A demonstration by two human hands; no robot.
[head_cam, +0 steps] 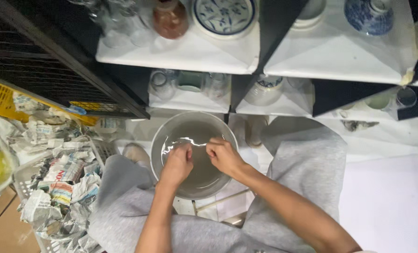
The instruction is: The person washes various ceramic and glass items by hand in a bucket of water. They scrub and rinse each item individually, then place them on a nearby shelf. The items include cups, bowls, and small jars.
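A round metal basin (161, 138) of murky water sits on the floor between my knees. Both my hands are in it, close together over the water. My left hand (178, 162) and my right hand (223, 155) each have the fingers curled, pinching a clear glass object (188, 140) that shows only as a bright, thin outline in the water. What kind of glassware it is cannot be told. My grey trouser legs (307, 159) frame the basin on both sides.
White-lined dark shelves ahead hold glasses (162, 83), a blue-patterned plate (224, 15) and a blue-patterned bowl (369, 15). A white basket (23, 175) filled with crumpled newspaper stands at my left, beside a cardboard box (2, 225). White paper (387, 197) covers the floor at right.
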